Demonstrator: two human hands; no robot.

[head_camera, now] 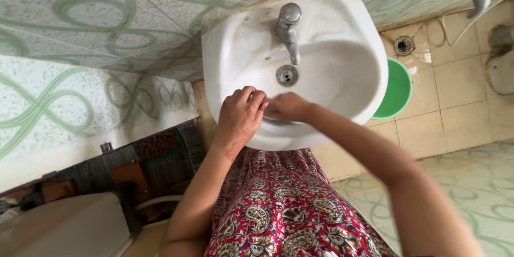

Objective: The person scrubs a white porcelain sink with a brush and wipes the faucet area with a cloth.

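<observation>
The white sink is set against the patterned tiled wall, its back edge touching the tiles; open floor is seen off its right edge, where a green bucket sits partly under the rim. Both hands are met over the sink's front edge: the left hand is curled, fingers bent against the right hand, which is loosely closed; whether anything is held cannot be told. The metal tap and drain lie just beyond them.
</observation>
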